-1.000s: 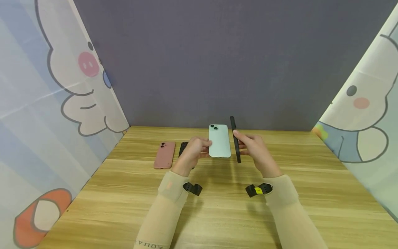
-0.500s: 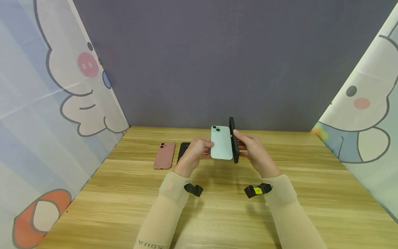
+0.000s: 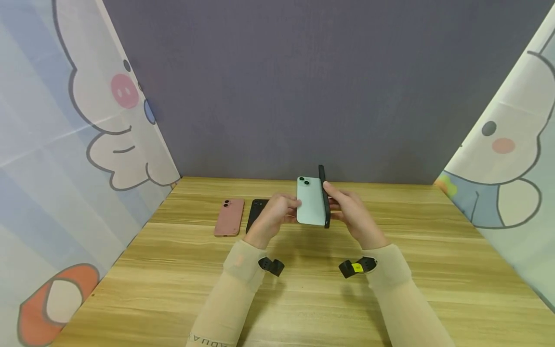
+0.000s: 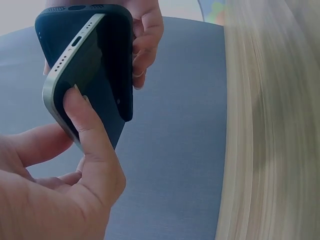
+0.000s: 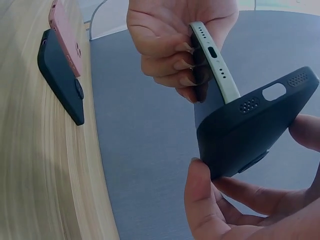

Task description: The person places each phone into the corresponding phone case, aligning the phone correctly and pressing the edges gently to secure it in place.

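Observation:
My left hand [image 3: 277,212] pinches a pale mint smartphone [image 3: 310,200] by its left edge, thumb on the back and fingers on the screen side. A black phone case [image 3: 325,202] stands edge-on in my right hand [image 3: 353,212], gripped from its outer side. Both are held above the table. From the left wrist, the phone's dark screen [image 4: 97,75] slants into the case's open side. In the right wrist view, the phone's port edge [image 5: 218,65] meets the case's inner side near its bottom wall [image 5: 274,91]; how deep it sits is hard to tell.
A pink phone or phone case [image 3: 230,217] lies on the wooden table [image 3: 303,308] to the left. Beside it is a black one [image 3: 257,212], partly covered by my left hand. A grey panel [image 3: 277,86] rises behind, with cartoon-printed curtains [image 3: 43,193] at both sides.
The phone has moved right, and the case slightly left with its opening turned more toward the phone. The gap between them has closed, so the phone's right edge now meets the case.

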A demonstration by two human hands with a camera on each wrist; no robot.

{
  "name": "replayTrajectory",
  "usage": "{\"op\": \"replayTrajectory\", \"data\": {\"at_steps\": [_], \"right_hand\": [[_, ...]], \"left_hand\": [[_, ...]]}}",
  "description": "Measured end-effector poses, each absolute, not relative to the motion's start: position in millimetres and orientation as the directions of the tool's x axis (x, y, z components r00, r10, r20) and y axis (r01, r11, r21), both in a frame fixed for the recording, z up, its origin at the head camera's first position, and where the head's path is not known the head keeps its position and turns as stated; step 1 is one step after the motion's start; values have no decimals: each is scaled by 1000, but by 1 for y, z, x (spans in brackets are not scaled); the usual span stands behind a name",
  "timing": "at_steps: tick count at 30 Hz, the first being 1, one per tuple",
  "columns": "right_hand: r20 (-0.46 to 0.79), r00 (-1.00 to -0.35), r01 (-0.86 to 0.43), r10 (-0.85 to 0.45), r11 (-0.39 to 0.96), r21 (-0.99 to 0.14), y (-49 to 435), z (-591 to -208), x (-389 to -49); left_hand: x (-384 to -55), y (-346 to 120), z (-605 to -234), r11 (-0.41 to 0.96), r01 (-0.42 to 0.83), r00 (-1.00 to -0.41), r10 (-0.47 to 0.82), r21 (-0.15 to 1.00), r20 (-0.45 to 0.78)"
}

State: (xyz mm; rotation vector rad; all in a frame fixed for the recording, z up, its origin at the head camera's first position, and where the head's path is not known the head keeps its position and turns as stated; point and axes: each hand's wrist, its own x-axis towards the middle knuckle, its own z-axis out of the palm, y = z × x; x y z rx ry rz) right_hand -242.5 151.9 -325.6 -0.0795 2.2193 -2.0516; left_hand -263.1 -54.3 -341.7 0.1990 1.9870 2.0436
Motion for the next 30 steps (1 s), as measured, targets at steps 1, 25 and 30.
{"op": "replayTrajectory", "data": {"at_steps": [1, 25, 30], "right_hand": [[-51, -992, 41, -112, 88, -995, 151, -326, -241], [-18, -998, 1, -53, 302, -953, 132, -326, -223], [0, -999, -18, -50, 348, -937, 130, -325, -221]], "left_hand": [[-262, -55, -342, -5, -103, -949, 299, 995, -97], [-249, -66, -338, 20, -98, -927, 361, 995, -99], [-248, -66, -338, 22, -87, -924, 372, 996, -89]]}}
